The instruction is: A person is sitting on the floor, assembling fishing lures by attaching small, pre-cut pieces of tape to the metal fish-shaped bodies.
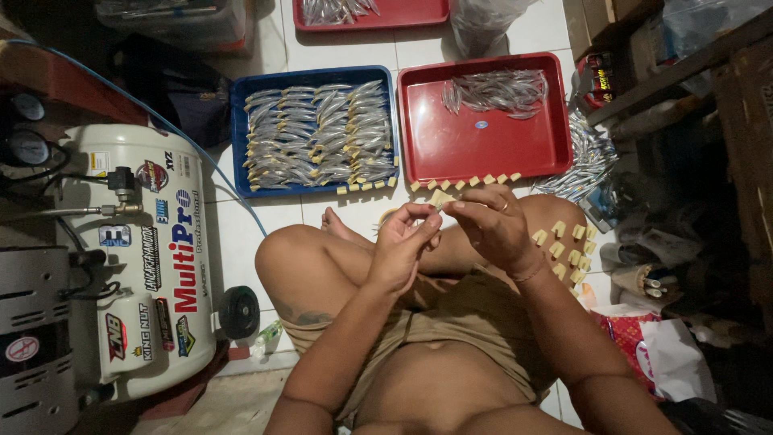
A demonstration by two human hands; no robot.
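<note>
My left hand [403, 242] and my right hand [493, 225] meet above my crossed legs. Between their fingertips they pinch a small pale yellow piece [440, 199]; a thin item may be held with it, too small to tell. A ring sits on a finger of my right hand. Beyond my hands a blue tray [238, 129] holds several rows of small silvery fish-shaped lures [318, 133] with yellow pieces at their ends. To its right a red tray [483, 149] carries a loose pile of silvery lures [498, 89].
Small yellow pieces [564, 242] line my right leg and the trays' near edges. A white air compressor tank [149, 258] stands at left with a blue hose. Another red tray [378, 12] lies farther off. More lures [588, 157], boxes and bags crowd the right.
</note>
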